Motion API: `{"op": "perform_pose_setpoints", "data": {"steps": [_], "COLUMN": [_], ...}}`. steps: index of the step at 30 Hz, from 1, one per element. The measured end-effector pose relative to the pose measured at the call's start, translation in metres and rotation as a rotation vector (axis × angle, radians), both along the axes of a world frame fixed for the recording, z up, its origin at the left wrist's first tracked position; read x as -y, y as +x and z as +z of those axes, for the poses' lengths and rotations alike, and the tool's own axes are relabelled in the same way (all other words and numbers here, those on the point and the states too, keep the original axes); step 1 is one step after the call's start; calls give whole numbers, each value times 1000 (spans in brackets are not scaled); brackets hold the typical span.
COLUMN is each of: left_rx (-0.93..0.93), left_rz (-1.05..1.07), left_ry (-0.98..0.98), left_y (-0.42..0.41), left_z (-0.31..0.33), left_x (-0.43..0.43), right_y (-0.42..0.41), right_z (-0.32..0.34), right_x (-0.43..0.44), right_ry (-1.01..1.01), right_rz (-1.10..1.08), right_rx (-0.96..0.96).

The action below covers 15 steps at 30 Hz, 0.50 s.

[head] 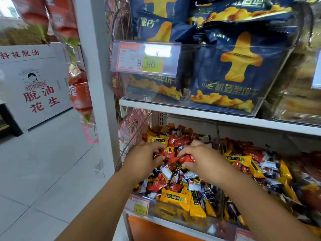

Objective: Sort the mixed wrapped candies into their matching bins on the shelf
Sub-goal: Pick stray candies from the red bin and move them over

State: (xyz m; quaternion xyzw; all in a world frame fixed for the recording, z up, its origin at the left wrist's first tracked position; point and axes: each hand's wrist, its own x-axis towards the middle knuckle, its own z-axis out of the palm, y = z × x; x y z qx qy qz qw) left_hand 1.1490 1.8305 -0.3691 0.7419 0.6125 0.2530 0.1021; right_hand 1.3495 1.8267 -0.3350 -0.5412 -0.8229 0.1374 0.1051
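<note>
ITEM: red wrapped candies [173, 142] are lying mixed with yellow and white ones in the clear left bin [166, 211] under the upper shelf | HANDLING: judged light, crinkly, slippery; best pinched across the body | LEFT: left hand [144, 159] is reaching palm-down, fingers curling round red pieces | RIGHT: right hand [203, 160] is pinching one red candy [186, 158] between thumb and fingers.

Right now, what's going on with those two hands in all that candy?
A person is digging through a clear bin of mixed wrapped candies on the lower shelf. The left hand and the right hand are both in the pile, fingers curled round red candies near its middle. The neighbouring bin on the right holds a mix too, so the sorting looks far from done.
</note>
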Motion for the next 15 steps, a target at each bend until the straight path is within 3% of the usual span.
{"op": "perform_pose_setpoints", "data": {"steps": [15], "left_rx": [-135], "left_rz": [-82], "left_ry": [6], "left_y": [5], "left_z": [-5], "left_x": [-2], "right_y": [12], "right_z": [7], "right_x": [4], "right_ry": [-43], "right_rz": [12], "right_rx": [-107]}}
